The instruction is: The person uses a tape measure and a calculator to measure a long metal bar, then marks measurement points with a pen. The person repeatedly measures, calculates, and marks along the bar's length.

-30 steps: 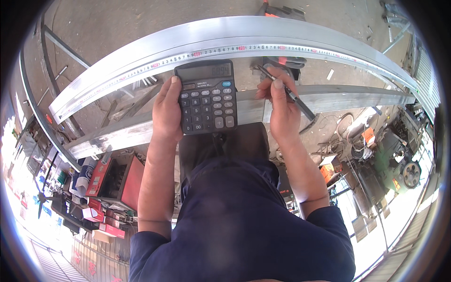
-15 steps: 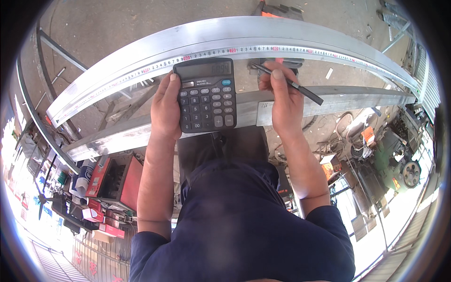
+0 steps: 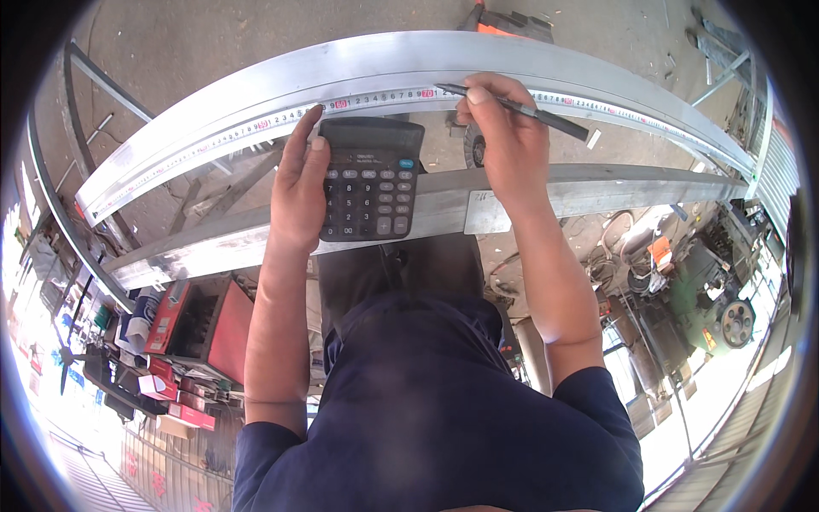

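The person's left hand (image 3: 299, 192) gripped a black calculator (image 3: 378, 197) by its left edge, thumb on its face, on the near side of the measuring tape (image 3: 384, 98), which lay along a silvery metal bar (image 3: 409, 64). The right hand (image 3: 518, 141) pinched a dark pen (image 3: 559, 122), its tip at the tape's far edge; whether it touched could not be told.

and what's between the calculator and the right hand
In the head view, the gap between calculator and right hand shows floor, a dark wheel and, lower down, a metal beam and pale flat piece.
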